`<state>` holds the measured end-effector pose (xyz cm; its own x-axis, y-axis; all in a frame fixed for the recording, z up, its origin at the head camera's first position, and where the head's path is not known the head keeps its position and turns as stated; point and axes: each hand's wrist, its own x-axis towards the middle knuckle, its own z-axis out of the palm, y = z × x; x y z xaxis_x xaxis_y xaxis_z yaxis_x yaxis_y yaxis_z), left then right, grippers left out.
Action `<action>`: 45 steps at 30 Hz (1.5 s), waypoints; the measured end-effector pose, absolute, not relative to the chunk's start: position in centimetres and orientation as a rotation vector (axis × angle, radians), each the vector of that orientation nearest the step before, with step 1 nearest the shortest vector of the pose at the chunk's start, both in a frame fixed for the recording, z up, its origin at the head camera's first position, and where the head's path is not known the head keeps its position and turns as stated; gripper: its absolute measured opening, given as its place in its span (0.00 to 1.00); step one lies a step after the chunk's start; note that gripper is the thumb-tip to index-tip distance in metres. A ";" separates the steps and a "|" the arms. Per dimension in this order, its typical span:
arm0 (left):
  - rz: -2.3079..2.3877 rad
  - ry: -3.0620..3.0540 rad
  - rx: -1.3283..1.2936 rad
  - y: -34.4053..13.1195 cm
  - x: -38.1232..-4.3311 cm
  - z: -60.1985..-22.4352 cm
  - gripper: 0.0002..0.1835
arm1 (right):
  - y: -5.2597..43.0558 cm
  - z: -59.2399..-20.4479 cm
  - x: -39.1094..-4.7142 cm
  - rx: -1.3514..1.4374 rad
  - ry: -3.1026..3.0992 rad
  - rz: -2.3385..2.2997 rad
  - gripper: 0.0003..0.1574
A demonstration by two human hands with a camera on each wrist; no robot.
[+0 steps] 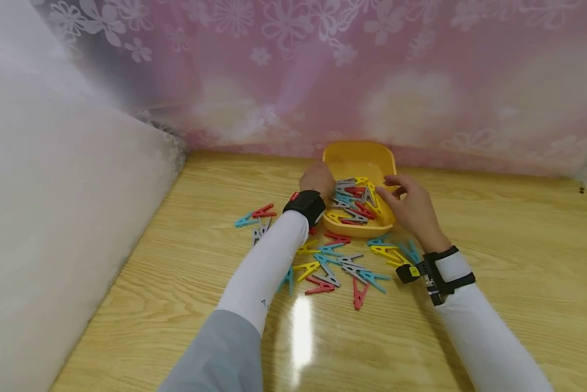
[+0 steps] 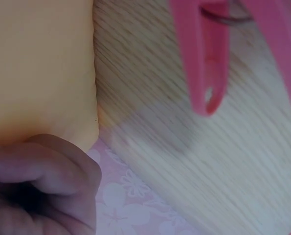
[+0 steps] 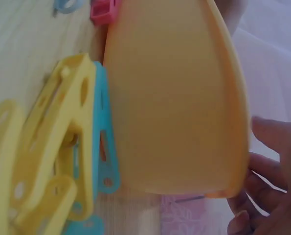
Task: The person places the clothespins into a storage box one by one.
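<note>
A yellow-orange plastic basin (image 1: pixel 359 155) stands at the back of the table, its near part heaped with clothespins (image 1: pixel 354 204) in red, blue, grey and yellow. My left hand (image 1: pixel 317 179) is at its left rim with fingers curled over the edge; the fingertips are hidden in the head view. In the left wrist view the curled left hand (image 2: pixel 42 183) overlaps the basin wall (image 2: pixel 42 63). Over the right rim hovers my right hand (image 1: pixel 413 209), fingers spread and loosely bent, thumb above the pile. The right wrist view has that hand (image 3: pixel 275 176) beside the rim (image 3: pixel 238 107).
Loose clothespins (image 1: pixel 327 261) lie scattered on the wooden table (image 1: pixel 508 245) in front of the basin. A red one (image 1: pixel 264 211) and a blue one (image 1: pixel 246 220) lie left of my left forearm. A pink flowered curtain (image 1: pixel 293 81) hangs right behind.
</note>
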<state>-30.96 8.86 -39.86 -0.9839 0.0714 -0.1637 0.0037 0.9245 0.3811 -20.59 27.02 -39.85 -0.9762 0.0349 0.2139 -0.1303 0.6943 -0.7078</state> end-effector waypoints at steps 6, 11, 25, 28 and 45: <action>0.585 2.912 0.119 9.0 -30.6 -39.5 0.13 | 28.4 -39.8 -19.2 0.059 -2.612 1.164 0.27; 0.607 2.905 0.150 9.1 -30.8 -39.9 0.15 | 30.0 -40.1 -17.6 0.051 -2.638 1.185 0.26; 0.606 2.891 0.198 8.7 -30.4 -39.5 0.13 | 33.4 -41.5 -13.5 -0.064 -2.996 1.100 0.34; 0.604 2.903 0.206 8.9 -30.2 -39.4 0.13 | 33.2 -41.9 -13.1 -0.058 -3.045 1.112 0.33; 0.659 2.886 0.190 9.0 -30.5 -40.0 0.12 | 31.7 -42.3 -13.2 -0.169 -3.159 0.847 0.32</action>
<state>-30.55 9.01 -40.05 -0.9766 0.1621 -0.1413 0.0847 0.8940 0.4401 -13.21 31.67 -42.31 -0.9858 0.0646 -0.1552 0.1336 0.8614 -0.4900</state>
